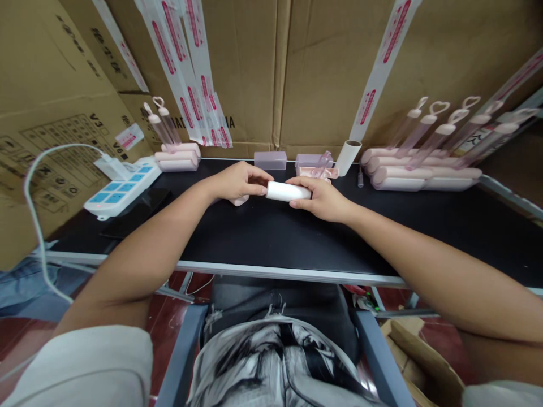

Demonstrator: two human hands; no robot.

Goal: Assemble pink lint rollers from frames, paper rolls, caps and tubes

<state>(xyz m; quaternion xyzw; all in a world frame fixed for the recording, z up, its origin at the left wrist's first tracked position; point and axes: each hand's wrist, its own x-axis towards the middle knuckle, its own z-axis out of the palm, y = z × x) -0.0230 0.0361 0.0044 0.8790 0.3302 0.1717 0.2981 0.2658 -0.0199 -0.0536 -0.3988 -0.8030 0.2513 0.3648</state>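
A white cylinder (287, 192) lies level between my hands, just above or on the black tabletop (254, 240). My right hand (326, 198) is closed around its right end, the thumb in front and the fingers behind. At the left end, the thumb and fingertips of my left hand (241, 182) pinch close together and appear to touch the rim. A small pale piece (241, 200) shows under the left palm; what it is I cannot tell. Behind the right hand lie a pink tray-like piece (307, 171) and a clear pink part (324, 163).
Lilac blocks (270, 160) and an upright white tube (349, 157) stand along the back. Pink cylinders (424, 172) with heart-topped clear tubes (439, 135) are stacked at right, more pink cylinders (178, 161) at left. A power strip (123, 189) with a white cable sits left. Cardboard (331, 73) walls the back.
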